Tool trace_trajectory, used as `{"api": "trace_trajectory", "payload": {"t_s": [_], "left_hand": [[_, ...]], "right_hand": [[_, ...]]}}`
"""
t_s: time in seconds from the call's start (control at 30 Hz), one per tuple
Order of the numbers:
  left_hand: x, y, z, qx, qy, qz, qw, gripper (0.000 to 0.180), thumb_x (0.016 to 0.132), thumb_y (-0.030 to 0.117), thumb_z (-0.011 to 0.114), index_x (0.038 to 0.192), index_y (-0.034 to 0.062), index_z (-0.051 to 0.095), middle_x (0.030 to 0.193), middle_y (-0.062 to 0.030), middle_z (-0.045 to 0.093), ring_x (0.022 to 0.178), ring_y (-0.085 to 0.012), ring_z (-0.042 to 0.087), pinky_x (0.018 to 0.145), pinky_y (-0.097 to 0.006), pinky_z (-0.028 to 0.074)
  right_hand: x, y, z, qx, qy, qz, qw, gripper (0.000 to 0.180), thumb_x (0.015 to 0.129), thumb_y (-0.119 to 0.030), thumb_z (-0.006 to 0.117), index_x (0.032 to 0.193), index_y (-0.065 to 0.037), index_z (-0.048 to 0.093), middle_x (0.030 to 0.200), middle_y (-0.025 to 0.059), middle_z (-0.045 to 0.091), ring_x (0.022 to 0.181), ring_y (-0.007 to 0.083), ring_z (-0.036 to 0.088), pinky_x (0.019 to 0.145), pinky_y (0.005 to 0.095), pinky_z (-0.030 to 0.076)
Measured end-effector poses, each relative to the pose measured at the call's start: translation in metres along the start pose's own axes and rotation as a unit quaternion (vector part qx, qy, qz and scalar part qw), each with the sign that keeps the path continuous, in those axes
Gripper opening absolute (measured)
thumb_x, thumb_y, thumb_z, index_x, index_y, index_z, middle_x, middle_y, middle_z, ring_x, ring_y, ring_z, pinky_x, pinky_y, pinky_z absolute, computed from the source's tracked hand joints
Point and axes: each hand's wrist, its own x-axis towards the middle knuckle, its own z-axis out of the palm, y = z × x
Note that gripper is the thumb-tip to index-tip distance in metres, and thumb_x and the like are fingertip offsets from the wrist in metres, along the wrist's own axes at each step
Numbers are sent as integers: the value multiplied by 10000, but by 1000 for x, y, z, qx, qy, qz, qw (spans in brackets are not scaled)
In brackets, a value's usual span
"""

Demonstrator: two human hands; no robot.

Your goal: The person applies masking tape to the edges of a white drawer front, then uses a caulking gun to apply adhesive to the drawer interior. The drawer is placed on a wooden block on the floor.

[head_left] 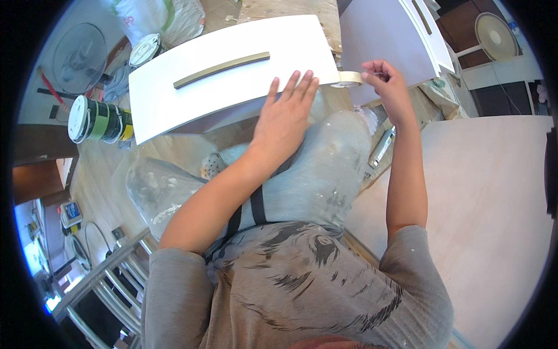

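Note:
A white drawer front (232,72) with a long brass-coloured handle (222,70) lies tilted across my lap. My left hand (285,113) rests flat on its lower right part, fingers stretched out and slightly apart. At the panel's right edge is a roll of cream masking tape (350,77). My right hand (388,87) is beside that roll, thumb and fingers bent in a pinch at the tape's right side. The fingertips partly hide exactly how the tape is gripped.
Another white drawer unit (386,43) stands beyond my right hand. Paint buckets (96,120) and a fan (80,58) are at the left. A utility knife (382,146) lies by my right knee. A large pale board (471,215) spans the right; metal rails (107,279) are at lower left.

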Motion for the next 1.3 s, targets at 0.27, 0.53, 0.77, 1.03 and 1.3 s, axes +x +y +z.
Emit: {"api": "trace_trajectory", "payload": {"t_s": [0.27,0.53,0.77,1.03,1.3], "left_hand": [[-109,-96,-53,11,-18,-158,987,840,897,73,673,1632,139,270,1687,-104,288,1554,-308,283,1260,-524,232],[-174,-149,-81,160,-57,-303,938,843,934,161,668,1615,-26,207,1673,-220,261,1557,-358,256,1270,-507,203],[-81,-65,-27,55,12,-173,983,753,916,82,559,1562,-132,236,1627,-341,258,1539,-464,232,1278,-507,182],[13,0,10,-24,52,-30,998,701,890,1,484,1560,-94,301,1651,-260,286,1553,-425,230,1271,-524,195],[62,15,7,-224,16,41,974,577,926,36,572,1494,-16,484,1494,-227,528,1458,-377,426,1215,-501,320]], "right_hand": [[-41,-31,38,19,-40,-36,998,177,876,-67,727,1049,-36,704,893,-49,589,803,63,496,738,224,422],[-48,-47,88,27,-86,-88,992,300,815,16,626,1106,-46,671,961,-22,543,879,85,490,792,230,445],[-59,-34,75,104,1,-48,993,472,806,95,469,1247,-36,577,1041,21,550,973,127,510,927,260,424],[-90,2,32,94,83,9,992,497,826,151,464,1290,-16,527,1050,53,601,984,145,568,948,282,461],[-107,-2,18,215,72,9,974,447,955,107,490,1393,26,451,1168,161,681,1134,207,654,1024,336,512]]}}
